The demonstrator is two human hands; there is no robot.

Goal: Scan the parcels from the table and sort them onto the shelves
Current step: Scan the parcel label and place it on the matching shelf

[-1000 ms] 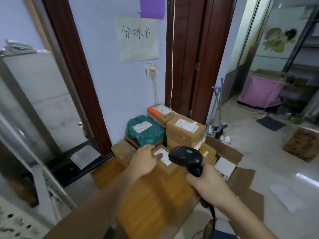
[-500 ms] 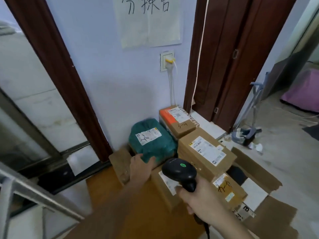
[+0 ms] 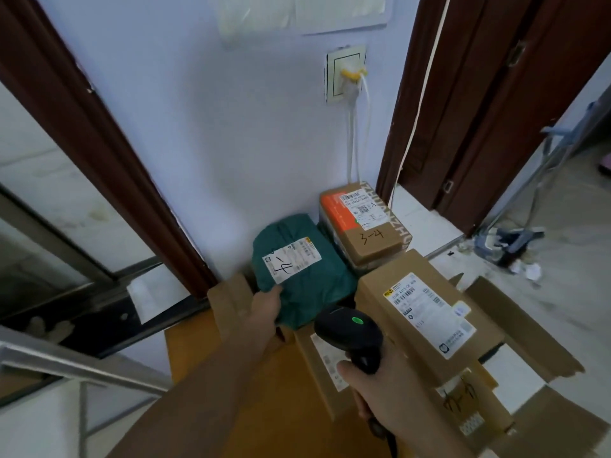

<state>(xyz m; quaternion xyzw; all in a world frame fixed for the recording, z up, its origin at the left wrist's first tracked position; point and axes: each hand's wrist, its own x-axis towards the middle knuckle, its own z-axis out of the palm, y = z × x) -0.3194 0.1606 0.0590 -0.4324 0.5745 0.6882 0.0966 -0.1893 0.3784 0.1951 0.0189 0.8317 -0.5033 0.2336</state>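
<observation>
A green soft parcel point(image 3: 307, 279) with a white label lies at the back of the wooden table point(image 3: 231, 365), against the wall. My left hand point(image 3: 263, 309) grips its near left edge. My right hand point(image 3: 380, 388) holds a black barcode scanner point(image 3: 347, 332) by the handle, its green light on, just right of the green parcel. A large cardboard box point(image 3: 426, 312) sits right of the scanner on other boxes. A flat box point(image 3: 322, 361) lies under the scanner. An orange-topped box marked 3-4 point(image 3: 363, 219) stands at the back.
A small box with handwriting point(image 3: 463, 401) and flattened cardboard point(image 3: 515, 312) lie at the right. A wall socket with white cables point(image 3: 350, 77) is above the parcels. Dark door frames point(image 3: 99, 143) flank the wall. A metal rail point(image 3: 76, 365) runs at lower left.
I have come closer to the table. My left hand moved from the flat box's label up to the green parcel and took hold of its edge. The scanner stayed in my right hand.
</observation>
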